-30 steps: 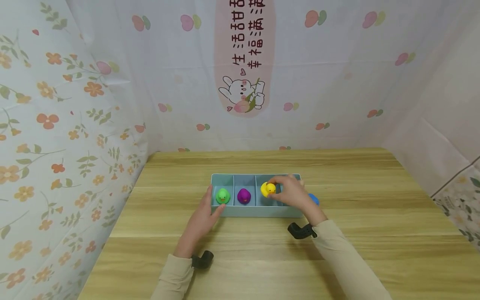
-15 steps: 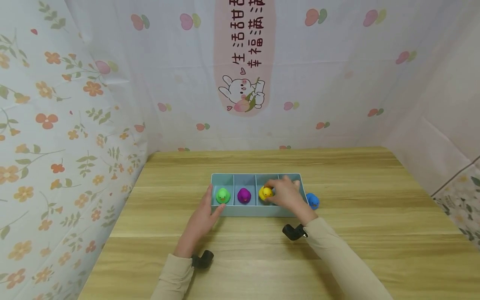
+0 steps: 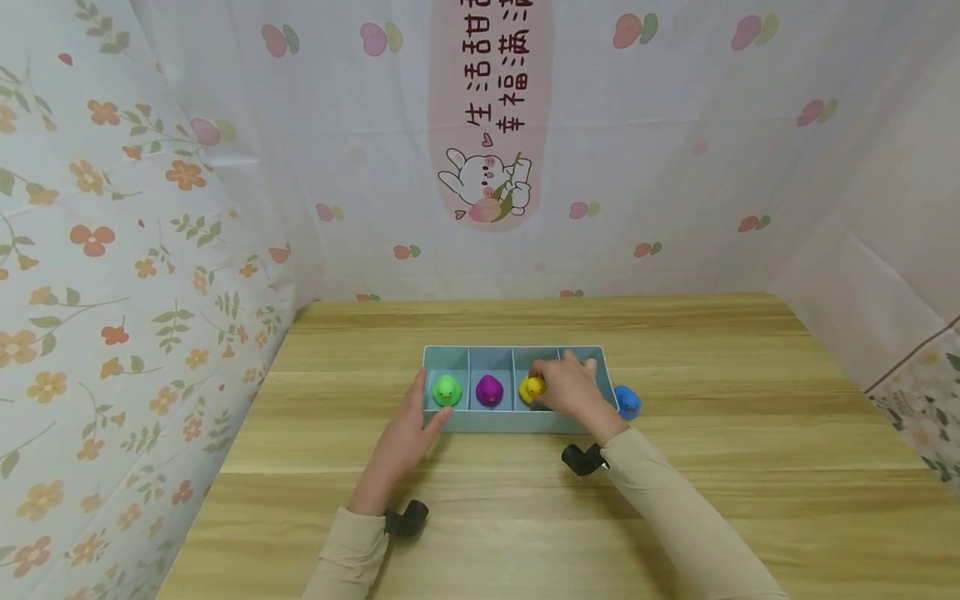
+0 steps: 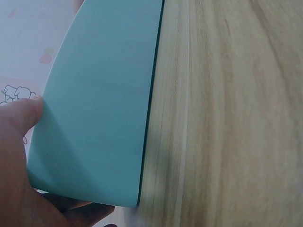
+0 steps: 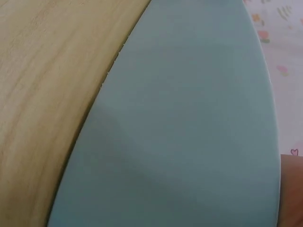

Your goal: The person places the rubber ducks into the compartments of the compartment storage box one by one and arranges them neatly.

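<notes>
A pale blue-green divided box (image 3: 517, 422) stands on the table with its long side toward me. My left hand (image 3: 405, 433) holds its left end, fingers along the end wall and thumb at the front rim; the left wrist view shows the thumb (image 4: 29, 111) on that rim. In the third compartment from the left, my right hand (image 3: 573, 387) pinches a yellow rubber duck (image 3: 533, 388), partly covered by the fingers. A green rubber duck (image 3: 447, 391) sits in the leftmost compartment, and a purple one (image 3: 490, 391) in the second. The right hand partly hides the rightmost compartment.
Just outside the box's right end, a blue rubber duck (image 3: 627, 402) sits on the wooden table (image 3: 720, 375). Patterned cloth (image 3: 375, 167) hangs behind the table and along both sides. In the right wrist view, the box's front wall (image 5: 175, 123) fills most of the picture.
My right hand has moved slightly left and lowered the yellow duck into the third compartment, uncovering more of the blue duck. The left hand has stayed at the box's left end.
</notes>
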The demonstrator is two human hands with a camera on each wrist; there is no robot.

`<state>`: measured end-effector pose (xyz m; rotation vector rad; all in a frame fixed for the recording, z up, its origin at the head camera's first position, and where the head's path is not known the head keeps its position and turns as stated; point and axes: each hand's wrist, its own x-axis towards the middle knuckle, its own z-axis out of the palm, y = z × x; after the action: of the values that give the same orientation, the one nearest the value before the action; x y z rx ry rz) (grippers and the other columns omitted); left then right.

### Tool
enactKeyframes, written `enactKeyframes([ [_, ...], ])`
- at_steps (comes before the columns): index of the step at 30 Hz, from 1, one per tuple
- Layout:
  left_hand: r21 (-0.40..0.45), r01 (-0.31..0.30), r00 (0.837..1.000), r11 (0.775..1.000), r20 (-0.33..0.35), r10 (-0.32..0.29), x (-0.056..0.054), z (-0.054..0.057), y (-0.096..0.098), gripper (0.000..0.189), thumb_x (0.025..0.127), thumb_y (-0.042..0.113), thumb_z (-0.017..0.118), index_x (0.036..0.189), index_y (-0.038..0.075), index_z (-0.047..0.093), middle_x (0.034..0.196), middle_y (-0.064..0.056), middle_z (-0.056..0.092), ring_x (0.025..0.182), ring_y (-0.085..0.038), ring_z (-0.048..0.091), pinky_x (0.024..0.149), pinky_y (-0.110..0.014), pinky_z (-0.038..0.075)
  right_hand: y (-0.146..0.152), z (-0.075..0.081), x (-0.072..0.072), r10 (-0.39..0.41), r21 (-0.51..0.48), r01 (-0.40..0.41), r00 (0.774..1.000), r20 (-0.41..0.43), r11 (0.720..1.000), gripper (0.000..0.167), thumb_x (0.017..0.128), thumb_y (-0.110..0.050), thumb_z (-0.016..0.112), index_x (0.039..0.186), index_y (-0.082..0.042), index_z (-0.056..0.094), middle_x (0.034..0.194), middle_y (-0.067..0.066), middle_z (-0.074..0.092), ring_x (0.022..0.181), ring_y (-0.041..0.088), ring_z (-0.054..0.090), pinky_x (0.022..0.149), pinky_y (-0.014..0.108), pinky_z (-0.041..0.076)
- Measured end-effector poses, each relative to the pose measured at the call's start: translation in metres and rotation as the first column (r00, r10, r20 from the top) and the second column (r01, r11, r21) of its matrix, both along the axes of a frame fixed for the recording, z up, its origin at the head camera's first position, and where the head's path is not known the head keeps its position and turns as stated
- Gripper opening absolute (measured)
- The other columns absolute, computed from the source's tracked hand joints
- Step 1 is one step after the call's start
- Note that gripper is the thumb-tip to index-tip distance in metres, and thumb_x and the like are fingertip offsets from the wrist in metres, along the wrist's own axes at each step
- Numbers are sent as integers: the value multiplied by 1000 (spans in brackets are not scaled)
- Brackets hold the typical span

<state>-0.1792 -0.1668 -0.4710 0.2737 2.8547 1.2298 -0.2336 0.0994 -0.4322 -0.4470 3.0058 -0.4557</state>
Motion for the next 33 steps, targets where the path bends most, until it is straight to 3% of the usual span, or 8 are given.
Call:
enactKeyframes([
  [12, 10, -3, 1000, 1000, 4, 3, 1, 1, 1, 80, 98, 37, 51, 153, 4, 5, 157, -21, 17, 143, -38, 22, 116, -51, 21, 1, 9, 3, 28, 72, -29, 1000, 12, 997, 32, 74, -35, 82, 100, -19, 72, 88, -3, 68, 81, 22, 37, 65, 38, 17],
  [20, 7, -6, 1000, 1000, -6, 6, 1, 0, 1, 79, 98, 36, 52, 153, 2, 6, 157, -22, 17, 143, -39, 22, 116, -52, 22, 8, 15, 7, 11, -30, -12, 1000, -14, 999, 35, 77, -35, 79, 107, -18, 72, 109, 1, 70, 88, 24, 40, 68, 41, 19],
  [33, -2, -1, 1000, 1000, 17, 1, 2, 3, 2, 80, 98, 39, 51, 154, 5, 4, 157, -21, 16, 143, -38, 22, 116, -51, 21, 24, 29, 6, 2, -156, -7, 1000, -30, 988, 29, 76, -27, 80, 102, -15, 74, 100, 3, 71, 93, 28, 46, 74, 49, 18],
])
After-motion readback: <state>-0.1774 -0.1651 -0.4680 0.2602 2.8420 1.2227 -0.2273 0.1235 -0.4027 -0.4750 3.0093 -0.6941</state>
